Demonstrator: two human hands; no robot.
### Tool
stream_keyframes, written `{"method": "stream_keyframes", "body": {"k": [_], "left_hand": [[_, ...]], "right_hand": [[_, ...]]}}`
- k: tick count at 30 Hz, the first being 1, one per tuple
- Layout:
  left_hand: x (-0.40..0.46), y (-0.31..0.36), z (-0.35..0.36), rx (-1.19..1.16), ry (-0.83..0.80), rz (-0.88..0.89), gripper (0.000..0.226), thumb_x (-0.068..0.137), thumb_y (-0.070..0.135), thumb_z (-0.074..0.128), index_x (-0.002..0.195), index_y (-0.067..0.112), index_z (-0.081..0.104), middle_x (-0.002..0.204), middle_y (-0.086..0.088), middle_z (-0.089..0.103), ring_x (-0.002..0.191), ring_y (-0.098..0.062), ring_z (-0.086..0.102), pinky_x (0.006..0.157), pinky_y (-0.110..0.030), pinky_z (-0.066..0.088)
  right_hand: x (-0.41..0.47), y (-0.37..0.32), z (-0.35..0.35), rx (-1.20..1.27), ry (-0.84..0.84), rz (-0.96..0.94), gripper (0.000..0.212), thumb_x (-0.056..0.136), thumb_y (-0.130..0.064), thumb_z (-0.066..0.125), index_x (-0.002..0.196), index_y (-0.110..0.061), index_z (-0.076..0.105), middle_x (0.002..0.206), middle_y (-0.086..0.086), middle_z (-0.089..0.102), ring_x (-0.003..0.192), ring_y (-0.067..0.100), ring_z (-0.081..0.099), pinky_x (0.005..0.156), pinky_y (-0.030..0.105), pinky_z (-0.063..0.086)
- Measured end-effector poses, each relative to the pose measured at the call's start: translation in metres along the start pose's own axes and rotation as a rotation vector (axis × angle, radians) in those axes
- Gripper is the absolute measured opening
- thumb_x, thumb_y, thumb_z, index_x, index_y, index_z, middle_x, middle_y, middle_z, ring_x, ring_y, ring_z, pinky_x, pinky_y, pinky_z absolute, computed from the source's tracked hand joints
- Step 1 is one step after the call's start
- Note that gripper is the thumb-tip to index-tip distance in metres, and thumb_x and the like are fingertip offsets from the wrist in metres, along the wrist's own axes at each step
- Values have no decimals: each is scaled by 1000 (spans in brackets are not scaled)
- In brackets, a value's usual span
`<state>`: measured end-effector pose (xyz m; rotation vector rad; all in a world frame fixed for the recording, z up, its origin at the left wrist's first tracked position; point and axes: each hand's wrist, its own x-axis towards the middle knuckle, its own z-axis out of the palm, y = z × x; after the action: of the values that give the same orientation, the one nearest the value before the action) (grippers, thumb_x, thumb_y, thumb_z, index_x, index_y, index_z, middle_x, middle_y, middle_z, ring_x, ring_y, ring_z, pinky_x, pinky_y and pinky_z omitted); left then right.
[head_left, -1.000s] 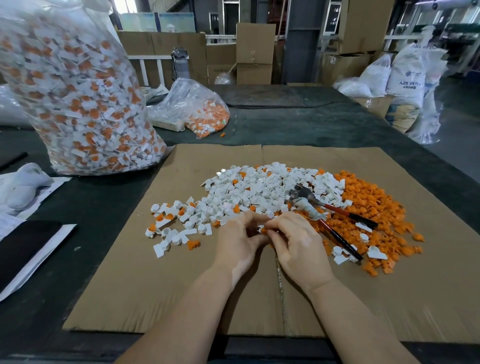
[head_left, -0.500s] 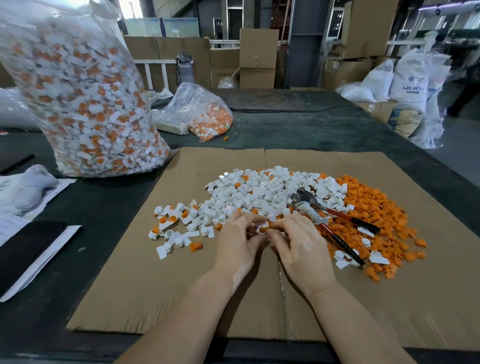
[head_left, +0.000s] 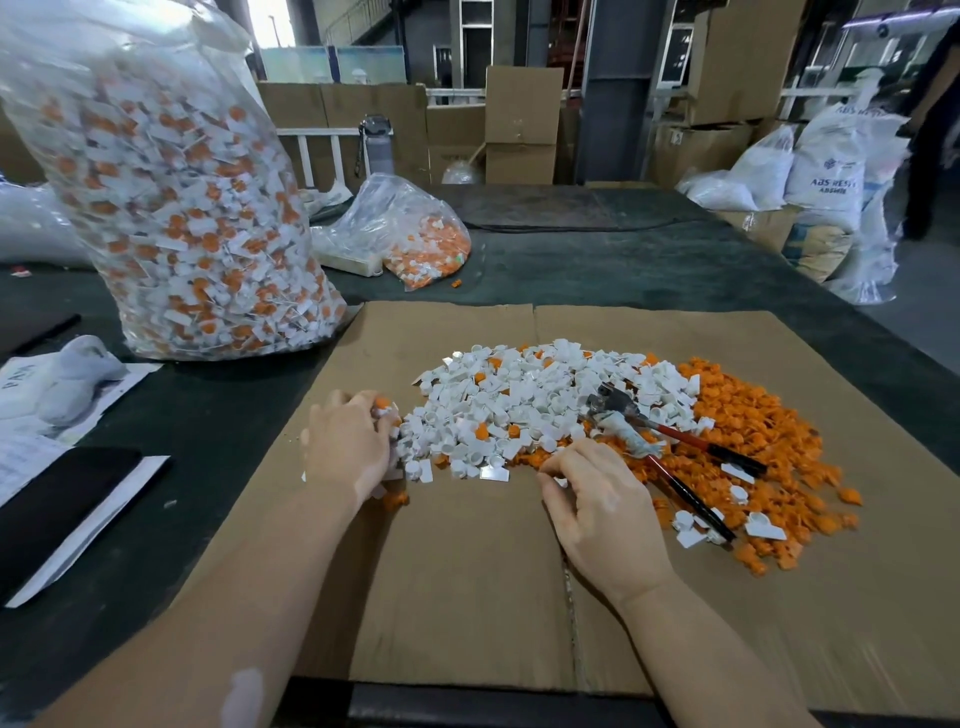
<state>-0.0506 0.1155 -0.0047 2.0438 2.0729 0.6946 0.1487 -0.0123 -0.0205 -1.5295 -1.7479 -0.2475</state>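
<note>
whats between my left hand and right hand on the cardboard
Head view: the near edge of the white caps, with a few orange caps mixed in, lies between the left hand and right hand; closer in, bare cardboard.

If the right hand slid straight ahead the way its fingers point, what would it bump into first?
Probably the near edge of the white pieces, just beyond the right hand; its fingers point up-left at them. Depth is unclear.
</note>
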Motion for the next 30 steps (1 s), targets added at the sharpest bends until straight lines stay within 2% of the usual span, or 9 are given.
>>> {"method": "stream_keyframes", "body": {"k": [6,9,11,14,17,21,25,27,30], "left_hand": [[-10,5,-11,-35,42,99,37,93,31,56,128,20,56,127,-6,51,119,-26,38,95,-36,36],[-17,10,-30,-217,-94,117,15,86,31,66,94,19,69,92,0,62,74,-10,56,52,-14,44],[-21,13,-43,-152,-338,129,20,79,38,72,77,19,68,63,5,62,48,-5,54,36,-16,37],[-23,17,-55,120,-534,213,21,71,36,79,83,22,70,71,16,58,64,-2,53,47,-15,33],[-24,18,-52,197,-601,234,20,76,19,77,94,23,71,89,10,62,85,-11,57,62,-17,41],[-30,24,-36,-80,-495,204,11,79,14,74,89,20,72,84,8,63,86,-11,60,76,-20,46],[-50,47,-21,-615,-490,55,1,83,12,70,83,13,71,69,3,68,53,1,61,49,-8,43],[-62,61,-14,-829,-559,-61,2,83,7,69,82,8,69,67,-6,69,49,-5,62,47,-13,47],[-72,71,-8,-966,-610,-145,5,84,4,68,88,4,69,70,-11,69,54,-12,64,52,-17,52]], "right_hand": [[0,1,0,-3,-25,9,10,81,-3,68,73,-5,62,73,3,58,73,18,54,67,23,45],[0,0,0,4,-25,14,9,81,-2,68,73,-5,63,73,3,58,74,19,55,66,26,47],[0,0,0,7,-21,10,9,81,-2,67,73,-5,62,73,3,58,73,19,55,65,27,47],[0,0,0,14,-16,11,9,81,-1,67,73,-4,63,73,4,58,73,19,55,65,28,48],[0,0,0,20,-13,18,10,80,0,67,73,-5,63,72,3,58,72,18,54,66,25,46],[0,0,-1,32,-8,-3,8,80,0,67,74,-4,63,73,4,58,72,20,55,64,28,48],[-2,-3,-3,106,-53,-50,12,83,-17,68,89,-7,66,81,1,63,79,17,59,69,30,51],[-3,-4,-4,122,-106,-51,22,81,-25,70,95,-9,66,86,0,65,84,13,59,74,23,49],[-2,-3,-3,172,-104,-21,12,81,-11,71,91,-9,66,84,-1,66,80,10,59,73,21,47]]}}
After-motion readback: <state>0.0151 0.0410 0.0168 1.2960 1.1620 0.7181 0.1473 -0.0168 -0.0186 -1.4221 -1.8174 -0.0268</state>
